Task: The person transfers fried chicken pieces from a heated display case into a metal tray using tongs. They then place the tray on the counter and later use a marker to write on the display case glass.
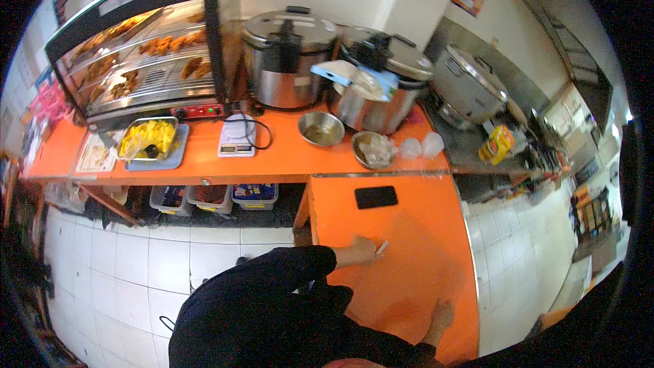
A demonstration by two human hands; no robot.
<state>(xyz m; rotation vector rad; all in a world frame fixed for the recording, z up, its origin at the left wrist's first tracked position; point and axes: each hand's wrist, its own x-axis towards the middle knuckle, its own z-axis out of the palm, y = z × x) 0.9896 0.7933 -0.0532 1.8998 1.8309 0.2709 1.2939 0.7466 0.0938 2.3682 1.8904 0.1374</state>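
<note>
My left hand [363, 250] is over the orange tabletop [332, 204], its fingers closed around a small white object [381, 248], too blurred to name. Nearer to my body and further right, my right hand [443, 314] is low over the same surface; blur hides its fingers and whether they hold anything. Between the hands the orange surface shows a faint darker, blurred patch that I cannot identify. Beyond my left hand a black smartphone [376, 197] lies flat. Both arms are in black sleeves.
Behind stand steel bowls [321, 129], a bowl with a plastic bag [372, 150], rice cookers [288, 61], a white digital scale [237, 135], a tray of yellow food [148, 139] and a glass food warmer [143, 61] with fried pieces. Bins [255, 197] sit below.
</note>
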